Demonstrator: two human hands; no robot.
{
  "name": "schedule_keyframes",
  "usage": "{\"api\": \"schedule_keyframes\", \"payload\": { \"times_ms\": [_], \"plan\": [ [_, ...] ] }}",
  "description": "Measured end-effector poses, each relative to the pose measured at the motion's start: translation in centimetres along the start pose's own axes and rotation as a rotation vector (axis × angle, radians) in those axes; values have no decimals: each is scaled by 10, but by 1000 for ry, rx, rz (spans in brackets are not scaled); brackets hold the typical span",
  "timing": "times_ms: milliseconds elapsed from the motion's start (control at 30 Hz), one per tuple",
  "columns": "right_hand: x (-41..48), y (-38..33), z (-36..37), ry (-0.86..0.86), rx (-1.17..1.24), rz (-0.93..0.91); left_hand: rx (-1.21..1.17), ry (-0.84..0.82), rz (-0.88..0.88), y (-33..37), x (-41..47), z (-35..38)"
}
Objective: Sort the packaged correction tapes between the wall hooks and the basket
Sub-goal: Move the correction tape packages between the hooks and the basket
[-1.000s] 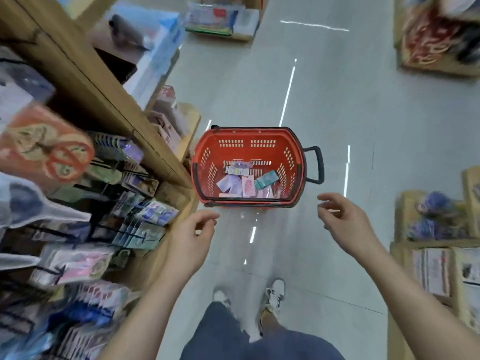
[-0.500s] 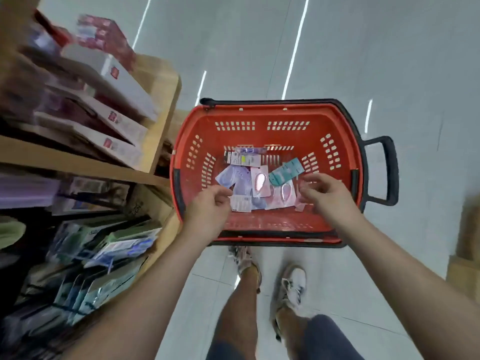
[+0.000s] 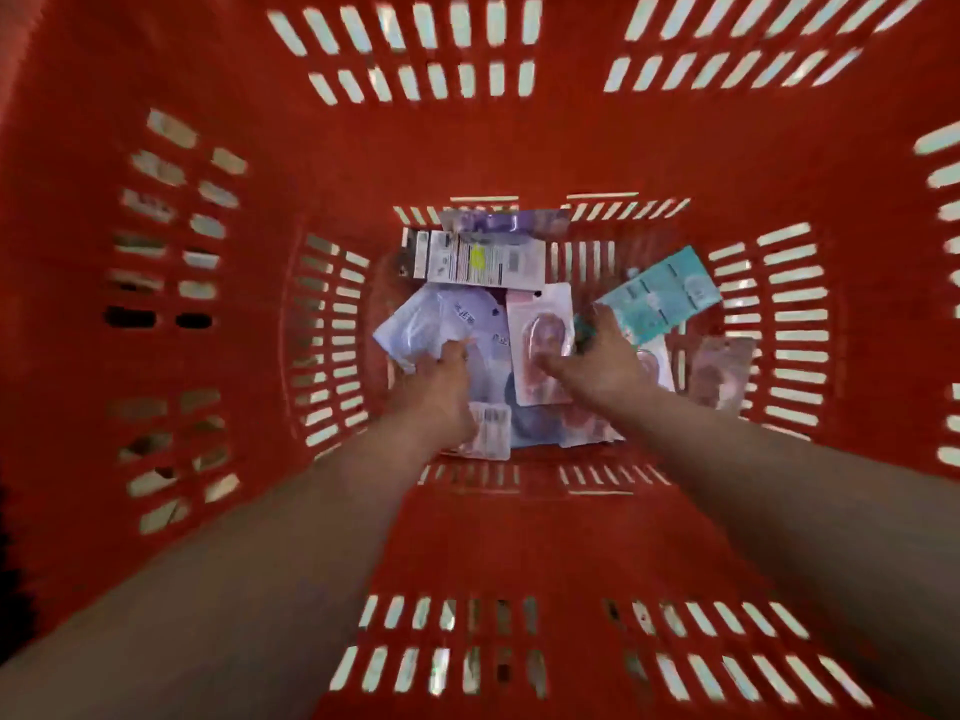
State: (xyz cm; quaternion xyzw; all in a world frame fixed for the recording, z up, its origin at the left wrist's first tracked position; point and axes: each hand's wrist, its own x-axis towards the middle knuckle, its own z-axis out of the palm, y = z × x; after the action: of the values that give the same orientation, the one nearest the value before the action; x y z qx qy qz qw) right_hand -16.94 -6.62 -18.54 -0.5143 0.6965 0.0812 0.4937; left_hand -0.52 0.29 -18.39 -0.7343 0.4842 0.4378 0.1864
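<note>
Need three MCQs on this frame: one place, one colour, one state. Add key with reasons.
1. Where are the left hand and right hand? A) on wall hooks B) deep inside the basket C) on a shelf
2. Basket colour? A) blue B) red C) grey
3. Basket fill? A) empty B) heaped to the rim C) some correction tape packages on its bottom
Key: B, both forearms run down to its bottom; B, its slotted walls are red; C, packages cover only the bottom.

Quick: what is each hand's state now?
Left hand: on the lilac packet, grip cannot be told.
Right hand: at the pink packet, grip cannot be told.
</note>
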Motion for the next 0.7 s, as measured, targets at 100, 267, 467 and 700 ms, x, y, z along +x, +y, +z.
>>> {"api": "schedule_keyframes", "payload": {
  "times_ms": [100, 267, 467, 700],
  "plan": [
    [12, -1, 23, 94, -20, -5, -42, 90, 16, -1, 8, 9],
    [7, -15, 29, 103, 98, -42, -221, 125, 4, -7, 3, 1],
    [-11, -7, -20, -19, 202, -66, -986, 145, -141, -10, -21, -49],
    [-20, -13, -23, -226, 789, 100, -1378, 199, -217, 40, -19, -39]
  ]
}}
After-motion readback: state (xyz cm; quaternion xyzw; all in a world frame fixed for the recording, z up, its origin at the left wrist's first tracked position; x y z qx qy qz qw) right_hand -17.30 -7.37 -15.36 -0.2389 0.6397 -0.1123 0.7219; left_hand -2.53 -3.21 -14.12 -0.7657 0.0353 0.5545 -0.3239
